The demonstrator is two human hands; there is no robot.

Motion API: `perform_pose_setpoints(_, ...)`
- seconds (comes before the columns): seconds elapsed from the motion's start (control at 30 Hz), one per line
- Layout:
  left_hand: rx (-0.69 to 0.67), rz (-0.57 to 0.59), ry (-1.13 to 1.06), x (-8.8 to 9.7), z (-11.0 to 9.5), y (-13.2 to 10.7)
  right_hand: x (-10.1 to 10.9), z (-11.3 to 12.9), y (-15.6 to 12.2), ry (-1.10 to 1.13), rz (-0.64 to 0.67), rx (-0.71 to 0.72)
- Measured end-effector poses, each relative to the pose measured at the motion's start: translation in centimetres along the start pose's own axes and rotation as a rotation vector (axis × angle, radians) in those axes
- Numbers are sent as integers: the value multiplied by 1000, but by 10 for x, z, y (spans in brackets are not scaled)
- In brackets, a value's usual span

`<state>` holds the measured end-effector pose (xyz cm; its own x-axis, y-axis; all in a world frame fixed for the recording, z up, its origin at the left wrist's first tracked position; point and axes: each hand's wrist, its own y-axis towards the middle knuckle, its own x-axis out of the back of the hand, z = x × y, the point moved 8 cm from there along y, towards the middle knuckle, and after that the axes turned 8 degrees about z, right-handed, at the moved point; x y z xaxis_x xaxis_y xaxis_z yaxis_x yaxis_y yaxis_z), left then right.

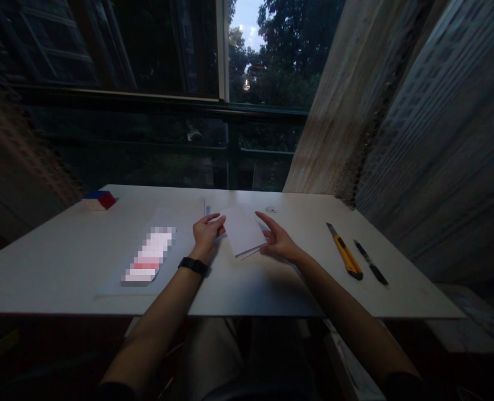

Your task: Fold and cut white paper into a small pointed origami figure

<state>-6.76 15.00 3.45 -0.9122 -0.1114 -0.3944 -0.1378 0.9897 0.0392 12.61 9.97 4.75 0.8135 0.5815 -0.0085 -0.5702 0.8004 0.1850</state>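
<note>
A folded sheet of white paper (244, 229) is held up over the middle of the table, its layers parting a little at the lower right edge. My left hand (206, 234) pinches its left edge between thumb and fingers; a black band circles that wrist. On the other side, my right hand (277, 238) grips the paper's lower right edge, with the index finger stretched out past its upper right corner. The right thumb is hard to make out.
On the white table (238, 295) are a yellow box cutter (345, 253) and a black pen (371, 263) at right. A blurred-out phone-like rectangle (150, 255) lies on a pale sheet at left. A coloured cube (99, 200) sits far left, a small thin item (270, 209) at the back.
</note>
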Motion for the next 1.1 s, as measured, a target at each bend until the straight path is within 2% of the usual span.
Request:
perform_pose_setpoints(0.1,26,16,-3,-3,2,-1,7,6,1,-155,-133,87)
perform_pose_setpoints(0.23,102,146,-15,-17,7,-5,28,20,-5,-409,-423,177)
perform_pose_setpoints(0.3,116,203,8,-23,8,-6,39,17,-9,-397,-539,150)
perform_pose_setpoints(0.4,98,223,32,-24,8,-3,54,5,-13,-189,-624,87)
perform_pose_setpoints(0.5,87,268,34,-27,8,-1,55,-5,-13,77,-587,43)
perform_pose_setpoints(0.67,135,394,143,-37,9,-13,29,-10,-8,318,-337,-120)
perform_pose_setpoints(0.73,139,471,167,-43,8,-19,21,-13,-8,334,-255,-186)
perform_pose_setpoints(0.83,147,444,204,-40,9,-20,18,-18,-9,307,-182,-260)
perform_pose_setpoints(0.93,162,389,240,-34,12,-15,26,-21,-11,241,-186,-289)
perform_pose_setpoints(1.1,160,428,286,-35,11,-13,46,-14,-19,107,-187,-310)
